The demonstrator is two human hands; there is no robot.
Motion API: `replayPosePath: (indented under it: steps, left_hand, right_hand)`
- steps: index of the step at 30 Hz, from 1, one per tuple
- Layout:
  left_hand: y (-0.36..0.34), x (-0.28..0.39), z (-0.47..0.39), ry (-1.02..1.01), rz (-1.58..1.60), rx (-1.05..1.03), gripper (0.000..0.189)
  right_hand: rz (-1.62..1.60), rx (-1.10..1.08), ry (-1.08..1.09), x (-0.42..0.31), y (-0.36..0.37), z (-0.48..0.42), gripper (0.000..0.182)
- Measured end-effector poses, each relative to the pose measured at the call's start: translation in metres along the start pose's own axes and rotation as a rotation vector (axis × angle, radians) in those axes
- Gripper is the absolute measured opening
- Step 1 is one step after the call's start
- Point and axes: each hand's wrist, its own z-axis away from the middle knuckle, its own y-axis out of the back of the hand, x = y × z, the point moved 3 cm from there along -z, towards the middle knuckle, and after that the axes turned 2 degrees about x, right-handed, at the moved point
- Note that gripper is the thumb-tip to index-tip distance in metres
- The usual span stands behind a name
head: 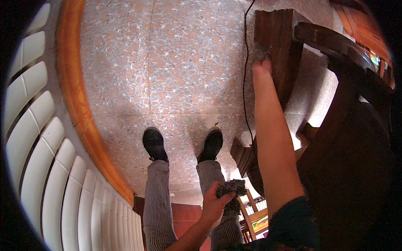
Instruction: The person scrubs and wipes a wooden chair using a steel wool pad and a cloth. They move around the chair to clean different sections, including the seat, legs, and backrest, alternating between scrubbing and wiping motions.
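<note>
My left hand (216, 202) grips a bunched dark grey cloth (232, 188) in front of my right thigh, its thumb pressed over the fabric. Stretched far forward, my right hand (262, 66) is low against the side of a dark wooden furniture base (274, 34). Its fingertips sink into shadow there, so whether they hold anything cannot be made out. Close beside that hand, a black cable (246, 72) runs along the speckled tile floor (188, 62).
A white column radiator (40, 150) lines the left, with an orange-brown skirting strip (73, 78) along the floor. Curved dark wooden furniture (348, 125) fills the right. My black shoes (211, 142) stand on the tiles near a leaf-like scrap (216, 124). A wooden chair (249, 219) shows below.
</note>
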Motion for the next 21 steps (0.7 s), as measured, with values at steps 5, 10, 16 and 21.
replayPosePath:
  steps: [5,10,16,21]
  left_hand:
    - [-0.003,-0.001,0.002,0.008,-0.094,0.006,0.024]
    - [-0.009,-0.007,0.001,0.003,-0.068,0.009,0.025]
    - [-0.006,-0.019,-0.009,0.021,-0.080,0.009,0.024]
    - [-0.010,-0.018,-0.009,0.023,-0.046,0.035,0.023]
  right_hand:
    - [-0.773,-0.056,-0.189,0.015,-0.002,-0.024,0.041]
    - [-1.631,0.007,-0.400,-0.004,-0.013,0.001,0.029]
    - [-1.943,-0.139,-0.486,-0.008,-0.008,0.007,0.035]
    - [-2.321,-0.404,-0.547,0.015,-0.006,0.023,0.035]
